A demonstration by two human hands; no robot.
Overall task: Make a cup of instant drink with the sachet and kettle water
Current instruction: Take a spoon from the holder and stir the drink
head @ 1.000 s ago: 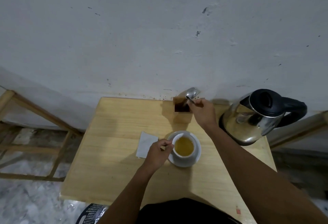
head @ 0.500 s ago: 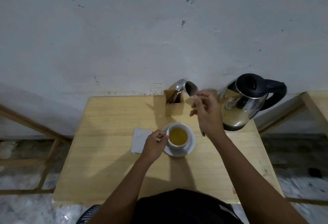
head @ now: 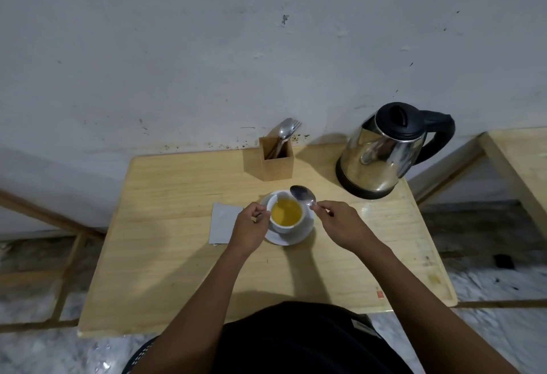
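A white cup (head: 286,213) full of yellow-orange drink stands on a white saucer (head: 299,234) in the middle of the wooden table (head: 165,255). My left hand (head: 250,227) pinches the cup's handle on its left side. My right hand (head: 340,224) holds a metal spoon (head: 302,195) by its stem, bowl up, just above the cup's right rim. A pale sachet (head: 222,222) lies flat left of the saucer, partly under my left hand. The steel kettle (head: 381,154) with black lid and handle sits at the back right.
A wooden cutlery holder (head: 276,163) with a spoon and fork stands at the back by the wall. The table's right edge is close to the kettle. Another wooden table (head: 521,163) is at the far right; a stone floor surrounds.
My right hand took a spoon from the holder and brought it down and towards me to the cup's rim. My left hand stayed on the cup's handle.
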